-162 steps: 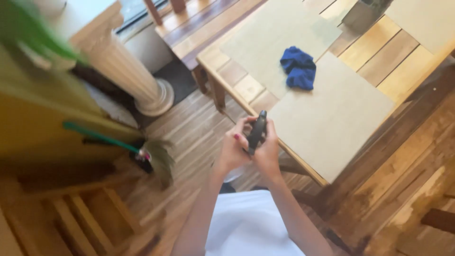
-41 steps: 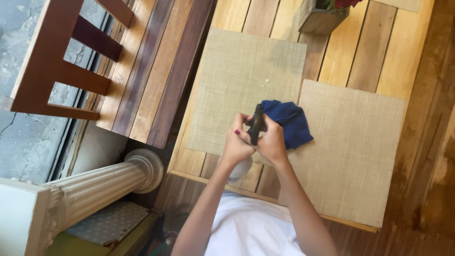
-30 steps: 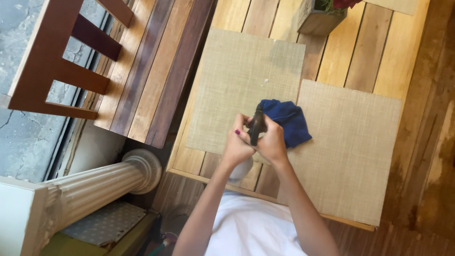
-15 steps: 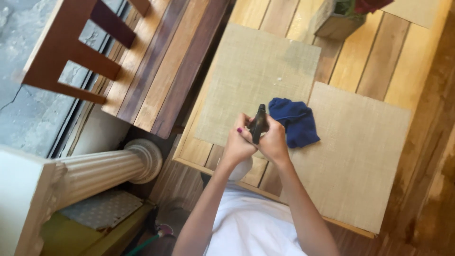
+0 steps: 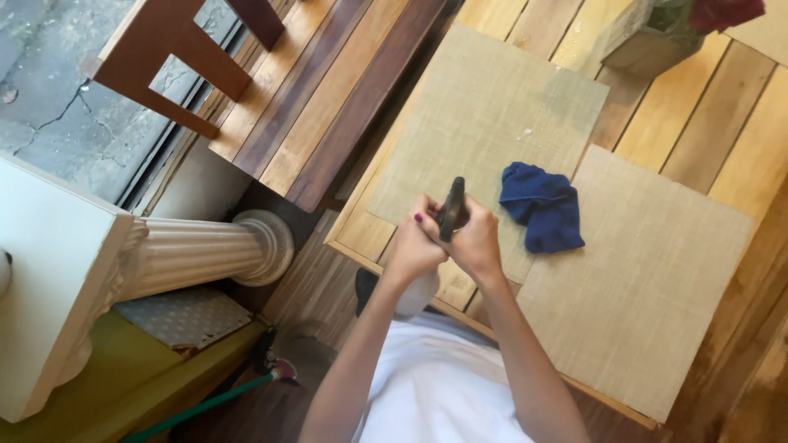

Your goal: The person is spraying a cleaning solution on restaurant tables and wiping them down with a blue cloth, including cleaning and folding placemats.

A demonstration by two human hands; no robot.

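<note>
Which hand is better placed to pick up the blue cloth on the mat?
Right, probably. The right hand is beside the blue cloth; the left hand is farther away. Both hold the dark object.

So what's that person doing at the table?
The person holds a dark slim object upright in both hands, left hand and right hand wrapped around it, above the near edge of a wooden table. A blue cloth lies bunched on a woven mat just beside the hands.
</note>
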